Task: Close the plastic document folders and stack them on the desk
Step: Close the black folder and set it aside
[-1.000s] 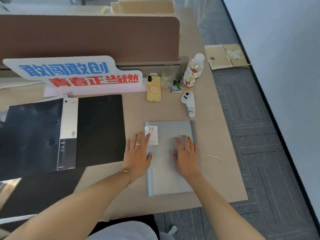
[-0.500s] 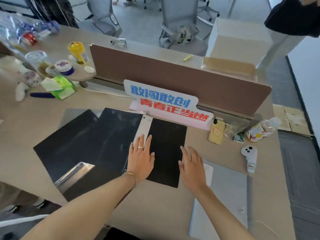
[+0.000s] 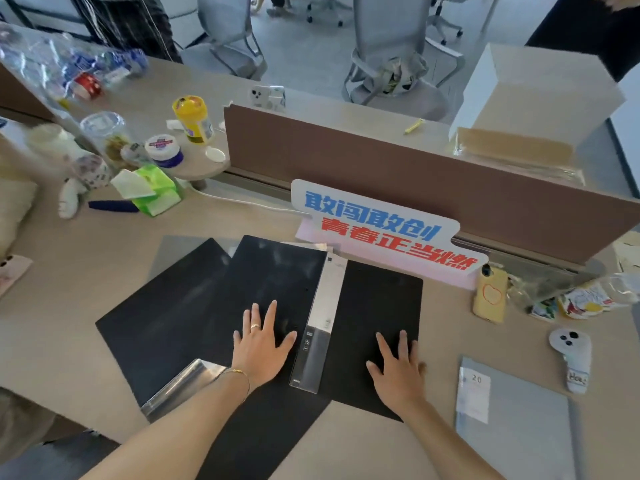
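Observation:
A black folder lies spread open on the desk, its white-and-grey spine running down the middle. My left hand rests flat on its left cover, fingers apart. My right hand lies flat on the right cover near its outer edge. Another open black folder sits partly underneath to the left, with a shiny clear sleeve at its near corner. A closed grey folder with a white "20" label lies at the right.
A lettered sign leans on the brown divider behind the folders. A yellow phone, a crumpled bottle and a white controller lie to the right. Jars, green tissues and clutter fill the left.
Both hands left the closed grey folder and moved left onto the open black folder. My view swung left and up with them.

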Available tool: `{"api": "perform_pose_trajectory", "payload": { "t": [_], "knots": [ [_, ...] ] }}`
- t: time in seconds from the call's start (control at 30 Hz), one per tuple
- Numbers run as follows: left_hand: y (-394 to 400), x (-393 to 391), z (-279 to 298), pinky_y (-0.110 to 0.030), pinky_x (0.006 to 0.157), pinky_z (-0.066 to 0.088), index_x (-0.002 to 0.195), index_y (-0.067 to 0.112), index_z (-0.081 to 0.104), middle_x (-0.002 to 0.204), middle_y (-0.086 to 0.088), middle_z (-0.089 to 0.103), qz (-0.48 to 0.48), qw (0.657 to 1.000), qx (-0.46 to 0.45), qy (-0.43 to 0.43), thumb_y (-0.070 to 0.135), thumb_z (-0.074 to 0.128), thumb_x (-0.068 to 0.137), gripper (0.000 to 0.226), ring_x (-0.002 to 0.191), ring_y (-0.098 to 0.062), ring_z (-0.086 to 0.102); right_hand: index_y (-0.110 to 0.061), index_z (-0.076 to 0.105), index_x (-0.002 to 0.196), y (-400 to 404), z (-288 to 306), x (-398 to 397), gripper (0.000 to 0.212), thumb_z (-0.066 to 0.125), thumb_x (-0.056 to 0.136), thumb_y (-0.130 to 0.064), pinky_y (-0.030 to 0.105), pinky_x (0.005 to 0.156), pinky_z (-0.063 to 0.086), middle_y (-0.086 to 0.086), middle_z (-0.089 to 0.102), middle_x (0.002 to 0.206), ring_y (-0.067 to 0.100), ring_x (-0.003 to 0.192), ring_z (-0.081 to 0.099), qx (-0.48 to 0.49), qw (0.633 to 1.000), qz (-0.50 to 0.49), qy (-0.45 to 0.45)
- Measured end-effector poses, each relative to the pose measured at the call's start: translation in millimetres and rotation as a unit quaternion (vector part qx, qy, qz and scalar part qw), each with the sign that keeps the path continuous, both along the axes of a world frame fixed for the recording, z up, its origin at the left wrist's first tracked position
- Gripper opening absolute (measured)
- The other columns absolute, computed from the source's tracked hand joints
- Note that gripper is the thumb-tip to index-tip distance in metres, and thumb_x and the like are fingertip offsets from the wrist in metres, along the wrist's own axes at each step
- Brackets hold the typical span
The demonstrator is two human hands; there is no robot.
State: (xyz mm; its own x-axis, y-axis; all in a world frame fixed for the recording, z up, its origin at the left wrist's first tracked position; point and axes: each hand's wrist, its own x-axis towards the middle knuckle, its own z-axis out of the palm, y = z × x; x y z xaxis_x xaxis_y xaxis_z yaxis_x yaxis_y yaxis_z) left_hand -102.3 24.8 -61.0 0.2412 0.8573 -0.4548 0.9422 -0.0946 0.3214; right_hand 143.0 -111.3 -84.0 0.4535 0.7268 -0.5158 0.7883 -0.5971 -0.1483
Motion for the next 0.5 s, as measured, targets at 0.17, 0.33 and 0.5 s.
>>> {"api": "perform_pose_trajectory", "payload": {
  "t": [0.17, 0.33, 0.5],
  "knots": [
    [-0.3, 13.2, -7.3, -0.059, 0.124, 0.001, 0.16, 0.039, -0.008, 0.17, -0.014, -0.007, 0.009, 1.0, -0.02, 0.011, 0.08, 0.025, 0.089, 0.088, 0.157, -0.035, -0.01, -0.042, 0.008, 0.155, 9.9, -4.7, -12.0, 0.068, 0.03, 0.095, -0.064, 0.051, 0.122, 0.011, 0.009, -0.007, 0.167, 0.038, 0.152, -0.003, 0.001, 1.0, 0.0, -0.008],
    [-2.7, 41.9, -3.1, -0.06, 0.123, 0.01, 0.159, 0.039, -0.012, 0.17, -0.018, -0.003, -0.004, 0.999, -0.05, 0.009, 0.089, 0.028, 0.079, 0.102, 0.156, -0.041, -0.005, -0.045, 0.013, 0.154, 14.3, -3.3, -12.4, 0.068, 0.027, 0.093, -0.068, 0.047, 0.123, 0.01, 0.007, -0.002, 0.168, 0.036, 0.153, -0.001, -0.002, 1.0, -0.018, -0.004],
    [-10.6, 54.8, -8.4, -0.054, 0.114, 0.04, 0.154, 0.043, -0.018, 0.17, -0.014, 0.003, 0.001, 0.997, -0.07, -0.013, 0.092, 0.039, 0.071, 0.112, 0.152, -0.041, 0.025, -0.043, 0.009, 0.155, 13.4, -1.8, -16.2, 0.072, 0.025, 0.091, -0.072, 0.044, 0.123, 0.01, 0.004, -0.001, 0.168, 0.032, 0.154, 0.0, 0.014, 0.998, -0.049, 0.023]
  ]
}}
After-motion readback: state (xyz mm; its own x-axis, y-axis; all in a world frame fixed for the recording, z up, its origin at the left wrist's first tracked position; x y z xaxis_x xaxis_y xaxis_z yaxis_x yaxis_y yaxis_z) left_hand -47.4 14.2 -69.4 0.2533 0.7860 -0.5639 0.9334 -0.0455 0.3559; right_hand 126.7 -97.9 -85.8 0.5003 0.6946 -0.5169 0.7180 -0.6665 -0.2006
